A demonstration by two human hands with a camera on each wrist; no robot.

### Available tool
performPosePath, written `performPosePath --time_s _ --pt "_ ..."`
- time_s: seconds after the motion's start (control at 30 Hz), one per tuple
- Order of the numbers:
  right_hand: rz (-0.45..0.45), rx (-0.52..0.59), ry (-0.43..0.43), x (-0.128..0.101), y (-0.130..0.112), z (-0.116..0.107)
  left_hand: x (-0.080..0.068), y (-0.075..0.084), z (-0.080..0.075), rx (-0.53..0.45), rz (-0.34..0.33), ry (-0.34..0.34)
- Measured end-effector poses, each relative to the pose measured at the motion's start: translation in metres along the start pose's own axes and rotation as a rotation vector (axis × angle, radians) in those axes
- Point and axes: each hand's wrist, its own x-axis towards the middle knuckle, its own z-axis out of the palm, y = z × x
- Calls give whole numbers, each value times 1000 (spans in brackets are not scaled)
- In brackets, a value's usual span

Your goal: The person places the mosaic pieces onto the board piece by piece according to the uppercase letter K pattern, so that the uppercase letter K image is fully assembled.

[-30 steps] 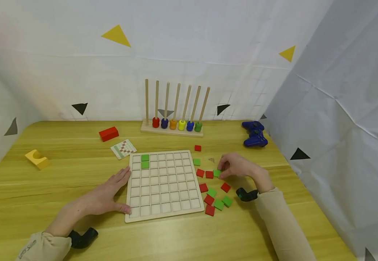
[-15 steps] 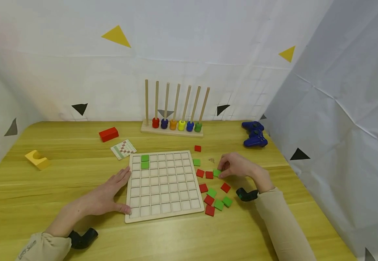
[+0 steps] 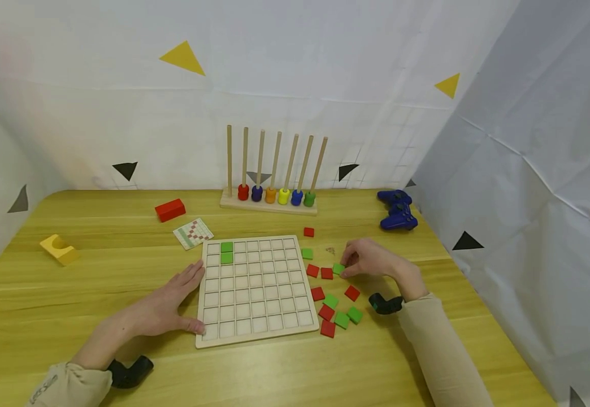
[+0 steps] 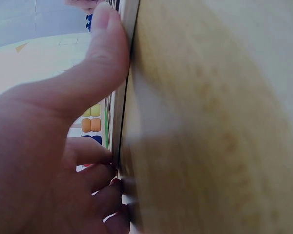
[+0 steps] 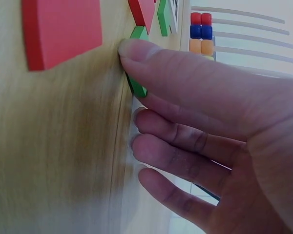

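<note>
A wooden grid board (image 3: 254,294) lies at the middle of the table, with two green tiles (image 3: 226,252) set in its far left column. My left hand (image 3: 185,294) rests flat against the board's left edge, thumb at the near corner; the left wrist view shows the thumb (image 4: 105,44) pressed on the board's rim (image 4: 124,102). To the right of the board, my right hand (image 3: 348,267) pinches a green tile (image 3: 338,269) lying on the table. In the right wrist view the thumb (image 5: 185,78) and a finger clamp that green tile (image 5: 138,35). Loose red and green tiles (image 3: 335,311) lie scattered around it.
A peg rack with coloured beads (image 3: 269,198) stands at the back. A blue game controller (image 3: 398,209) lies at the back right. A red block (image 3: 170,209), a pattern card (image 3: 192,232) and a yellow block (image 3: 58,249) sit to the left. White cloth walls close in the table.
</note>
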Motion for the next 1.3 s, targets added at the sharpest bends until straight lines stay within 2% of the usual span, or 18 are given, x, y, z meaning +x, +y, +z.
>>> performPosePath --time_s 0.23,0.53,0.9,1.13,1.3 --pt "15 -16 -2 0 -4 -1 0 -2 2 -6 -6 -1" --pt "-13 -53 71 -2 -10 -4 0 -2 1 4 -4 6" --pt "-65 -95 76 -3 -25 -7 -1 -3 1 10 -7 11" --pt "-44 -92 58 -3 -31 -6 1 -3 2 16 -14 6" --pt "-66 -81 50 -3 -35 -6 2 -3 2 18 -16 1"
